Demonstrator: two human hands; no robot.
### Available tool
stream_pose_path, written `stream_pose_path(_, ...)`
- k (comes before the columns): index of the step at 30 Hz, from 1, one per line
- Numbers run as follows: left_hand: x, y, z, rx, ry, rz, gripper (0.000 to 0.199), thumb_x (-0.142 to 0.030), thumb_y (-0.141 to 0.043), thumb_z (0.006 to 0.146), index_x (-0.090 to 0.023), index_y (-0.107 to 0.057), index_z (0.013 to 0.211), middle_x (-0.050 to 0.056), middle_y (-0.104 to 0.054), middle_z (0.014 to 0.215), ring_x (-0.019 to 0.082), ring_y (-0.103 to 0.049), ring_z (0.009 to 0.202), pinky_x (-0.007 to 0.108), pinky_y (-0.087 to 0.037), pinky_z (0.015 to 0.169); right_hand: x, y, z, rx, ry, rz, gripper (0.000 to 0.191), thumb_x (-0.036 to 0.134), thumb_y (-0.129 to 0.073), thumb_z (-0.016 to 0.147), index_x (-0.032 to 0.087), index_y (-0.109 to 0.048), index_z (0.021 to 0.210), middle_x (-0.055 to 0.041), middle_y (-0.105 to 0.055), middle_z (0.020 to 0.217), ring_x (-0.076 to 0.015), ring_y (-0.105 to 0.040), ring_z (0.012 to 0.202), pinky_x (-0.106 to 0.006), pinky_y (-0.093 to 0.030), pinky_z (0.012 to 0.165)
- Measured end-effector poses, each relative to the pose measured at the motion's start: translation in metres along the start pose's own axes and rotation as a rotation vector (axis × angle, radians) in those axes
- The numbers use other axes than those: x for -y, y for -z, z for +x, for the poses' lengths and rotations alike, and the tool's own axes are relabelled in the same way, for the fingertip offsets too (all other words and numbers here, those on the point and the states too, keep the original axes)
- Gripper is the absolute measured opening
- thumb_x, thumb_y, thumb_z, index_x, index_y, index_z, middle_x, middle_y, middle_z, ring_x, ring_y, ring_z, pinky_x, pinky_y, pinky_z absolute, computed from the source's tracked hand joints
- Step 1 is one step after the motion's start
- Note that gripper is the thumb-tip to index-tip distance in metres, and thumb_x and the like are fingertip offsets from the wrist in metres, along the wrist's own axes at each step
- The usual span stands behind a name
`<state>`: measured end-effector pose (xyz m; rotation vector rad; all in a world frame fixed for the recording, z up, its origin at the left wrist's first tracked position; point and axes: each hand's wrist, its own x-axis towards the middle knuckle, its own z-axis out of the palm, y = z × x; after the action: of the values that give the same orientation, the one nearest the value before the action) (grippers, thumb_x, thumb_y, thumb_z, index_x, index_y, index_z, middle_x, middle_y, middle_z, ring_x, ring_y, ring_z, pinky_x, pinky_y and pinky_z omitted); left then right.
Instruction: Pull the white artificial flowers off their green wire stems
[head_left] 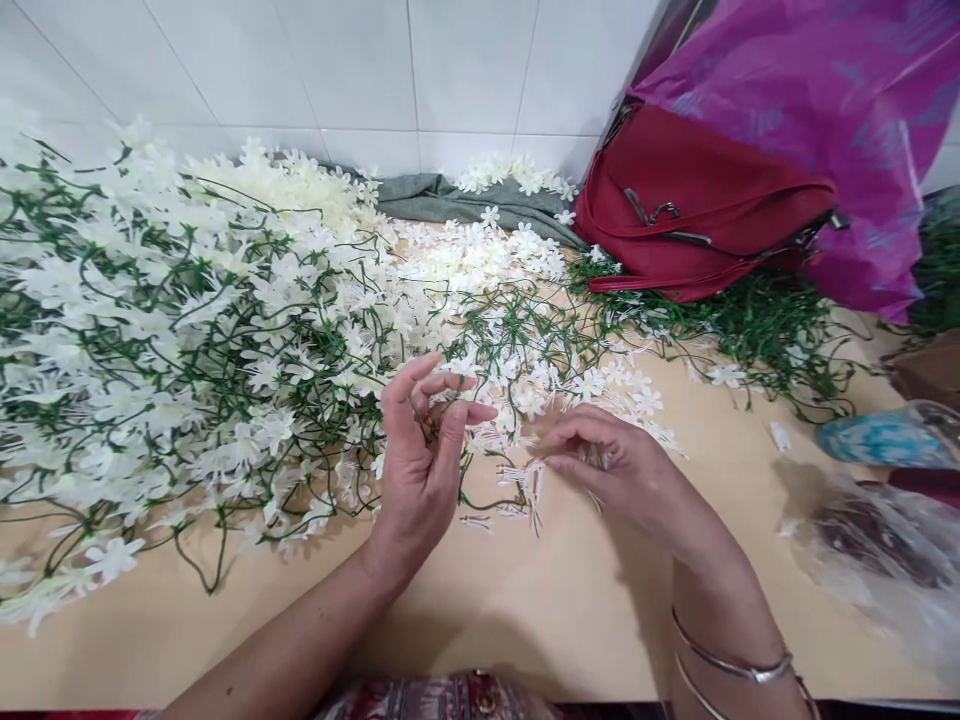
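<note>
My left hand (421, 450) is raised above the table, thumb and fingers curled around a thin green artificial flower stem (466, 480) that hangs below it in a loop. Just to its right, my right hand (607, 455) is closed in a pinch, with thin white artificial stamens (531, 485) at and below its fingertips; how many it grips I cannot tell. Loose white petals (615, 390) and more stamens lie on the table beyond both hands. Bare green stems (525, 325) are tangled behind them.
A large heap of white artificial flowers (187, 330) fills the left side. At the back right sit a red handbag (697, 200) and a purple plastic bag (825, 110). A blue-and-white cup (885, 437) lies at right, above a clear plastic bag (885, 560). White tiles (360, 60) back the table.
</note>
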<state>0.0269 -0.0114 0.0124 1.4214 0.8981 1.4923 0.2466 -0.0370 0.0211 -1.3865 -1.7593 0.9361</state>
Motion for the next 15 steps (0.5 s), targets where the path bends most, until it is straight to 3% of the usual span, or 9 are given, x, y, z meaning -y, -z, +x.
stream_pose_path(3,-0.002,0.001,0.0,0.023,-0.003,0.098,0.034,-0.022,-0.048,0.11,-0.036,-0.047,0.141,0.007,-0.047,0.146,0.016,-0.076,0.104,0.034,-0.067,0.091,-0.006,-0.003,0.0,0.058,0.051,-0.198,0.017,0.013,-0.063,0.093,0.024,-0.069,0.082,-0.003,-0.066,0.094,-0.0204,-0.062,0.092,-0.035,-0.046,0.079)
stream_pose_path(6,-0.006,0.005,0.002,0.054,-0.043,0.301,0.034,-0.02,-0.049,0.108,-0.032,-0.052,0.14,0.009,-0.051,0.146,0.017,-0.074,0.101,0.032,-0.067,0.083,-0.009,-0.002,0.0,0.032,0.059,-0.221,0.018,0.013,-0.058,0.095,0.023,-0.063,0.081,-0.0032,-0.065,0.093,-0.0197,-0.061,0.089,-0.033,-0.046,0.077)
stream_pose_path(11,-0.014,0.01,0.009,0.08,-0.093,0.562,0.03,-0.011,-0.057,0.101,-0.026,-0.062,0.127,0.006,-0.059,0.117,0.012,-0.062,0.077,0.03,-0.061,0.077,-0.011,0.002,0.0,-0.311,-0.104,-0.153,0.01,0.025,-0.061,0.097,0.023,-0.062,0.088,-0.0017,-0.069,0.085,-0.0191,-0.064,0.08,-0.033,-0.047,0.074)
stream_pose_path(15,-0.014,0.011,0.011,0.081,-0.171,0.587,0.025,-0.009,-0.057,0.099,-0.023,-0.07,0.114,0.007,-0.057,0.105,0.019,-0.06,0.1,0.03,-0.057,0.081,-0.008,-0.006,0.003,-0.459,-0.046,-0.063,0.012,0.022,-0.056,0.098,0.024,-0.065,0.092,-0.0015,-0.067,0.086,-0.0178,-0.063,0.076,-0.032,-0.048,0.072)
